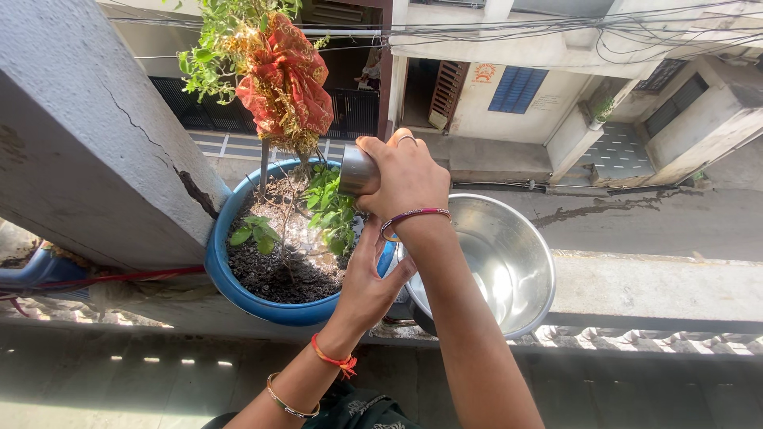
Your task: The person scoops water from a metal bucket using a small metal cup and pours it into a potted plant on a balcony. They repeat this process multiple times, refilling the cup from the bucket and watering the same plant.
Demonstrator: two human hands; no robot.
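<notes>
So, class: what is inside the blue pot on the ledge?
The blue pot holds dark soil, small green leafy shoots and a thin stem carrying a red and gold cloth. The left hand covers the pot's right rim; whatever lies below the soil surface is hidden.

Ledge (652, 286): plant pot (238, 290) at its left end, beside the pillar (87, 151); metal bowl (517, 262) just right of the pot. Plant (326, 210) in the pot's soil (274, 266). Metal cup (355, 171) above the pot, between plant and bowl. Street (660, 222) beyond the ledge.
</notes>
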